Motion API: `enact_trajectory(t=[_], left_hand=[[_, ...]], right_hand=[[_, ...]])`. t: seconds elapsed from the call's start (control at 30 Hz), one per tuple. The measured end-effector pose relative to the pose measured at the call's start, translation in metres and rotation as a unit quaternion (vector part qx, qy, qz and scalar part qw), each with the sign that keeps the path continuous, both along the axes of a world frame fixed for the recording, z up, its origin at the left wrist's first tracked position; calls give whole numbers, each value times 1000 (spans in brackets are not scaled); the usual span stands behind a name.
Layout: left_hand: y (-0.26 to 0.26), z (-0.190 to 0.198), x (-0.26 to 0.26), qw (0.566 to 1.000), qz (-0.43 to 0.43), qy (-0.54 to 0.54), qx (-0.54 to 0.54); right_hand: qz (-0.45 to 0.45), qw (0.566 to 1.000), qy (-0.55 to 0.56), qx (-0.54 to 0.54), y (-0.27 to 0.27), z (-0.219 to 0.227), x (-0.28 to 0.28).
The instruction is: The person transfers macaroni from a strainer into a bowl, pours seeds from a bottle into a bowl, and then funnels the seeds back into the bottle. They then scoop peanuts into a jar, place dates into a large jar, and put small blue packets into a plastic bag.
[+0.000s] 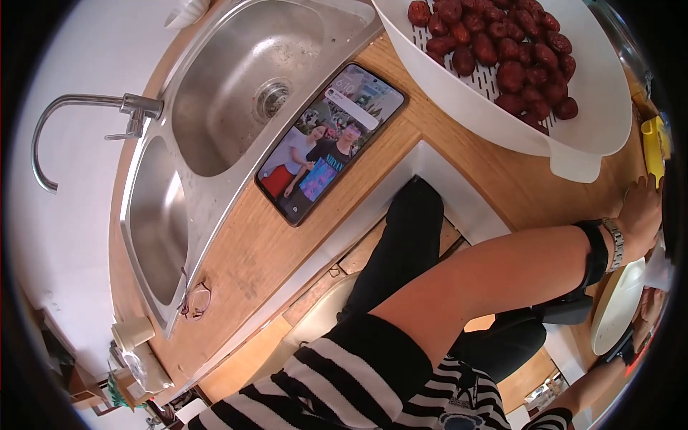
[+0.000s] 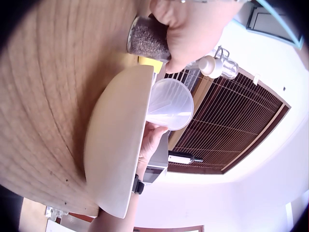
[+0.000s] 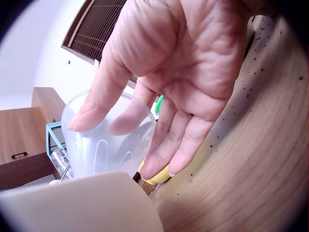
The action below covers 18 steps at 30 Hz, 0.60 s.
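Observation:
In the left wrist view my left hand (image 2: 198, 31) grips a small glass jar (image 2: 148, 39) of dark grains, lying tilted over the wooden surface. My right hand (image 3: 169, 72) pinches the rim of a translucent plastic cup (image 3: 108, 150) between thumb and index finger, the other fingers extended. Beside both hands lies a shallow whitish dish (image 2: 118, 140), also in the head view (image 1: 616, 308). At the far right of the head view, my left hand (image 1: 638, 215) is near a yellow object (image 1: 653, 147); my right hand (image 1: 651, 308) is partly cut off.
A white strainer (image 1: 466, 100) of red dates (image 1: 510, 75) stands on the counter (image 1: 244, 265). A lit phone (image 1: 330, 143) lies beside the double sink (image 1: 215, 93). Glasses (image 1: 197, 301) rest by the sink edge. Dark specks (image 3: 246, 89) dot the wood near my right hand.

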<state>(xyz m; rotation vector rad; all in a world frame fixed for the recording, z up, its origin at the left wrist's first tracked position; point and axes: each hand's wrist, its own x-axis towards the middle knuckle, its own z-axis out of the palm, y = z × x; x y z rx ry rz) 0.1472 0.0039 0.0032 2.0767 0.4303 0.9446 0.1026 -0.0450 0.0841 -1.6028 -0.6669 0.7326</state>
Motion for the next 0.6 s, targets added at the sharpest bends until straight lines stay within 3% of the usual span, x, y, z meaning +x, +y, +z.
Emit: enact_trajectory(t=[0.1,0.17,0.23,0.33,0.37,0.43,0.5,0.6], left_hand=[[-3,-1,-1,999,25,-19,2],[-3,1,-5,999,37,-35,-12],[4,5,-9,994,-37,-41,-93],[13,7,-21,992,-61,-64,-95],[16,7,-22,991,-70,-63,-93],[23,9,-33,985,-81,-112,-99],[25,7,-30,984,-58,-155,-72],[34,14,-39,980,-93,-154,-86]], right_hand=[[-20,1000,4,-1,37,18,-42],[-35,999,5,1,25,14,-27],[-53,999,3,2,24,14,-26],[-95,995,-12,0,-91,-46,118],[-111,994,-19,-2,-85,-47,115],[-140,990,-31,-5,-182,-86,224],[-41,997,-26,62,-173,-95,237],[15,995,22,100,-138,-80,195]])
